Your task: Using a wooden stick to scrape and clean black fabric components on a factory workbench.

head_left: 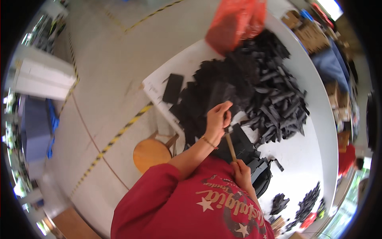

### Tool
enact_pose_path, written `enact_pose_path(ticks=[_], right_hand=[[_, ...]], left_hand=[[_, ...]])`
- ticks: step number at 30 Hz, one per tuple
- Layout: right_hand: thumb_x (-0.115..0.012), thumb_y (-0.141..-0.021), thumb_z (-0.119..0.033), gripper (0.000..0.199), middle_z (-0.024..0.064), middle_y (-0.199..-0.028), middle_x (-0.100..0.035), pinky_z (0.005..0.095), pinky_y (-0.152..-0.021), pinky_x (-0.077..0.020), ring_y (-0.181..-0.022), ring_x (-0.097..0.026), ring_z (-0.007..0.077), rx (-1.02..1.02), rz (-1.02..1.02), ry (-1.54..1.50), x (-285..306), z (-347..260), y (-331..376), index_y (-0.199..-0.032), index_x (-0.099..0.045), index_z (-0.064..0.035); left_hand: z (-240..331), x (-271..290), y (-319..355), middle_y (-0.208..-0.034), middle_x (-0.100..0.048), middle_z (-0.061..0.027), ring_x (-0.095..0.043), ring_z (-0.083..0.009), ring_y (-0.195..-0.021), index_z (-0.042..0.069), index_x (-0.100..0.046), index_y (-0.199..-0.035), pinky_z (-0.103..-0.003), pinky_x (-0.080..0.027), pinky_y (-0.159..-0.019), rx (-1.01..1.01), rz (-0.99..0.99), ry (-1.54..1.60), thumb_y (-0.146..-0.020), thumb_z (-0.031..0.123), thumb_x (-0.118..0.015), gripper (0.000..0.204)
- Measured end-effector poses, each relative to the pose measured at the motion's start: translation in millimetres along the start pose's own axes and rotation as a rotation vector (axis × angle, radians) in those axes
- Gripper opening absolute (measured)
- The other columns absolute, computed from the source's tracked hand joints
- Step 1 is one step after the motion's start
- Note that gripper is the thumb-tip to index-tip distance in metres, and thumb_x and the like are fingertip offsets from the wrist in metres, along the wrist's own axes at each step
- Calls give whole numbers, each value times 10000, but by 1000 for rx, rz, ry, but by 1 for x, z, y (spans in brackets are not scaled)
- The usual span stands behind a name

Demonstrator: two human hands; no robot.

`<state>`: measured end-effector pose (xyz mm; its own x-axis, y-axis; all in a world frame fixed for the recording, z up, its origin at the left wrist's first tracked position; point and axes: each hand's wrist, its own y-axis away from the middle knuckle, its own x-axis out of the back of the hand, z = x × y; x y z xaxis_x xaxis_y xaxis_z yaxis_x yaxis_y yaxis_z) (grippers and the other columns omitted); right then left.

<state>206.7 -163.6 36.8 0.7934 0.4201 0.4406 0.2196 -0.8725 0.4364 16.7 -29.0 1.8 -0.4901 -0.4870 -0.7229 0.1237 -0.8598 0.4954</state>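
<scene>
My left hand [218, 119] is closed in a pinch over the white table [318, 151]. A flat black piece [220, 93], blurred, shows at its fingertips and seems to be held there. My right hand [241, 173], close to my body, is wrapped round the lower end of a wooden-handled tool [230, 147]. The tool's light metal tip points up beside my left wrist. Under the tool lie black flat panels [242, 145], next to a black bag-like item [261, 175]. Beyond both hands spreads a big heap of black strips and pieces [274, 95].
A red plastic bag [236, 24] stands at the table's far end. A black rectangular object [173, 88] lies by the left edge. Left of the table is a round wooden stool [152, 155]. Smaller black piles [308, 203] lie at the right. Cardboard boxes [312, 38] stand beyond.
</scene>
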Motion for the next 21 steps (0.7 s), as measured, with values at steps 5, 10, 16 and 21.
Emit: enact_pose_path(ticks=[5, 10, 16, 21], right_hand=[[-576, -914, -164, 155, 142, -628, -589, 330, -548, -466, -591, -623, 193, -84, -98, 203, 24, 21, 42, -931, -601, -12], [-622, -869, -135, 137, 138, -623, -608, 338, -564, -485, -593, -645, 210, 110, 45, 539, 39, 29, 68, -817, -621, -9], [-683, -844, -122, 227, 92, -1008, -584, 310, -742, -464, -823, -558, 194, 560, 263, 212, -11, 13, 3, -991, -611, 37], [-601, -898, -138, 157, 8, -834, -546, 218, -580, -403, -666, -471, 80, 479, 153, 350, -61, -48, 3, -988, -611, -9]], left_hand=[[11, 21, 19, -473, -448, 1, -333, -62, -321, -34, -608, -920, -229, -180, -328, -40, 28, 219, -878, 305, -679, 349], [-5, 45, 57, -483, -442, 1, -321, -71, -334, -18, -596, -948, -236, -180, -334, -24, 103, 394, -902, 360, -636, 383], [-19, 53, 81, -526, -501, -42, -359, -85, -335, 6, -587, -922, -239, -221, -329, -208, 196, 628, -936, 354, -573, 348], [-39, 81, 115, -524, -507, -48, -375, -86, -332, 34, -566, -869, -230, -227, -316, -258, 306, 806, -945, 341, -559, 317]])
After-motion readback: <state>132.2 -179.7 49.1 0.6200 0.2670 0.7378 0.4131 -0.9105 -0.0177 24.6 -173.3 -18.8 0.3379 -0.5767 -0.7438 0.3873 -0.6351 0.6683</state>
